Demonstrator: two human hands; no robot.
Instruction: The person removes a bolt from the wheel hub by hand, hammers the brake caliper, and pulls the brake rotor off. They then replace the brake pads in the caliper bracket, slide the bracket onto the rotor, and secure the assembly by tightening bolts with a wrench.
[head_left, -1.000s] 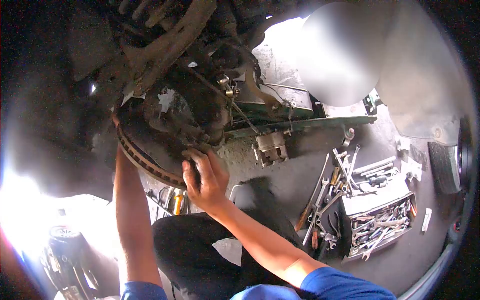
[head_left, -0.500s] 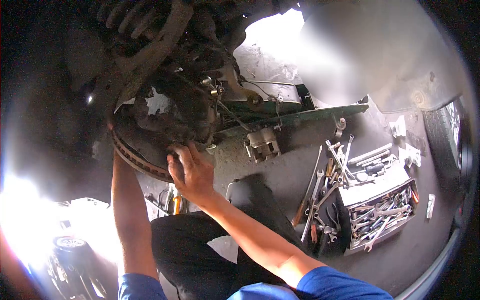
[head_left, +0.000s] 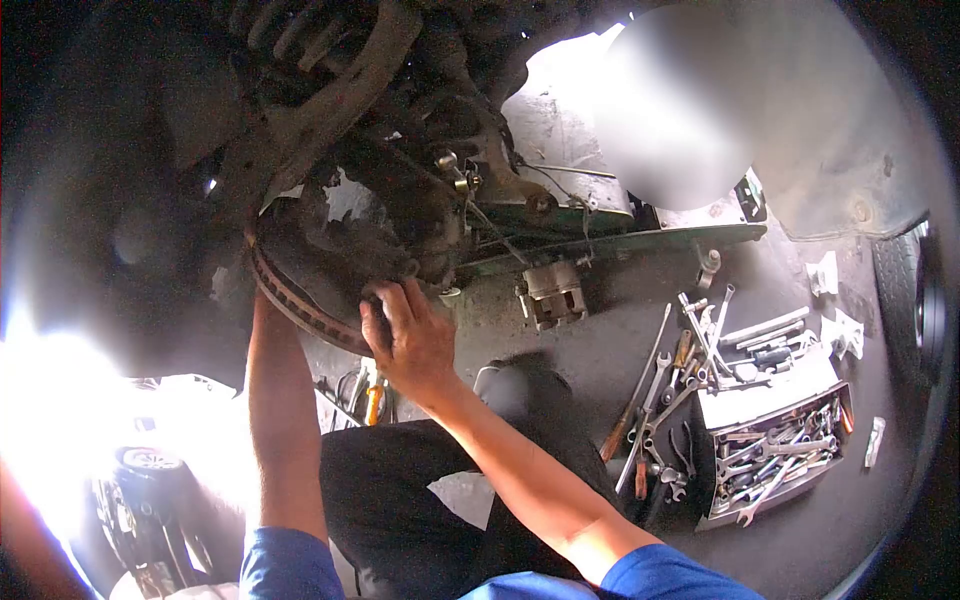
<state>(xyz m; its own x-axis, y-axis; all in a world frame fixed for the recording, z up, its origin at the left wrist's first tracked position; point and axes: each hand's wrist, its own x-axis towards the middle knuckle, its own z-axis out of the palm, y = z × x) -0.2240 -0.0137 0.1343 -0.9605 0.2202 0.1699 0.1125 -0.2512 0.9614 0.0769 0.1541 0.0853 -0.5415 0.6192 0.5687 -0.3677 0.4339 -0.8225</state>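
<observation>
A brake disc (head_left: 305, 315) with a vented, rusty rim sits under the dark suspension parts, left of centre. My right hand (head_left: 408, 335) is at the disc's right edge, its fingers curled against the dark hub area; whatever they grip is too dark to make out. My left forearm rises behind the disc's left side, and the disc hides the left hand. A brake caliper (head_left: 554, 295) hangs to the right of my right hand, below a green-edged metal bar (head_left: 640, 241).
A toolbox (head_left: 775, 405) full of wrenches stands at the right, with loose wrenches and a hammer-like tool beside it. A coil spring (head_left: 290, 30) and control arm (head_left: 345, 100) are overhead. A tyre (head_left: 897, 290) is at the far right. An orange-handled tool (head_left: 374, 404) lies near my knee.
The whole view has shifted, so the disc, caliper and toolbox appear further right and slightly lower. My right hand remains at the disc's edge with its fingers curled.
</observation>
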